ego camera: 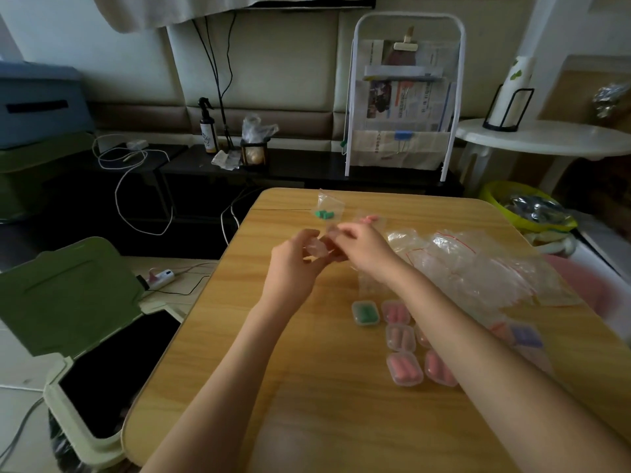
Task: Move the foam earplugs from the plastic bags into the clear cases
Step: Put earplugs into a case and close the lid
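Fingers of both hands pinch a blurred clear case [319, 249], contents unreadable.

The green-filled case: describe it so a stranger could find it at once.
On the wooden table, find the cluster of small clear cases beside the right forearm. The green-filled case sits at its far left corner. Its neighbours hold pink earplugs; it alone holds green.
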`<state>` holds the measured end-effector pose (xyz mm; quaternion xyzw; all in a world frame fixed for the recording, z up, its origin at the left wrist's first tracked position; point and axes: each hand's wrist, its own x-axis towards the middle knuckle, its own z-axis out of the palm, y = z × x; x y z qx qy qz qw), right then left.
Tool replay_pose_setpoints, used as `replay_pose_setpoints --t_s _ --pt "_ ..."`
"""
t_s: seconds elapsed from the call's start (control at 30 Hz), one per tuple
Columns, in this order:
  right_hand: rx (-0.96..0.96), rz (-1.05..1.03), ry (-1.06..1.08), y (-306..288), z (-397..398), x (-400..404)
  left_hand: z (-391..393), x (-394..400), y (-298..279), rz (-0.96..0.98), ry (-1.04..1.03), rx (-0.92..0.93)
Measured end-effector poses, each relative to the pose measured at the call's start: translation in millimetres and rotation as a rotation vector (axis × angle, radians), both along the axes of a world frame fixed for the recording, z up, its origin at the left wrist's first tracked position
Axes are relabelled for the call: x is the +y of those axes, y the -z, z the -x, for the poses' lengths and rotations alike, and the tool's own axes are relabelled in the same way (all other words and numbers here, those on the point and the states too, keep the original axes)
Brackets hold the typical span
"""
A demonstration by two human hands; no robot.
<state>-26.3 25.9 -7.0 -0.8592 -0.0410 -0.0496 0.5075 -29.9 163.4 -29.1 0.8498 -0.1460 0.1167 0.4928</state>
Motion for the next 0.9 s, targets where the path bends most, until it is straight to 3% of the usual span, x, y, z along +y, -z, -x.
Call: replay_pose_setpoints --t_s 0.07,0.13,0.23,0.43,0.53,0.67,0.77,0.9 --pt "-0.073 0.168 0.123 -1 -11 -9 1 2 -2 -0.009 -0.046 0.009" --pt "-0.105 0.505 0.182 5 -28 -24 5 3 -4 -0.036 -0.043 0.008" --pt "0.001 0.835 0.161 25 -47 -40 10 2 -6 -0.047 -0.010 0.028" --pt "-0.078 0.950 0.315 24 -51 -34 8 2 -4 -0.107 0.038 0.068" --pt "-0.191 0.891 0.347 16 -47 -31 11 3 -5 -0.092 0.078 0.049" --pt "-0.418 0.587 0.463 2 -27 -29 17 7 -10 -0.094 0.172 0.111" --pt "-0.434 0.304 0.521 -6 -1 -31 24 12 -14 -0.154 0.248 0.151" --pt "-0.428 0.119 0.475 -14 47 -34 46 20 -17 -0.304 0.357 0.118"
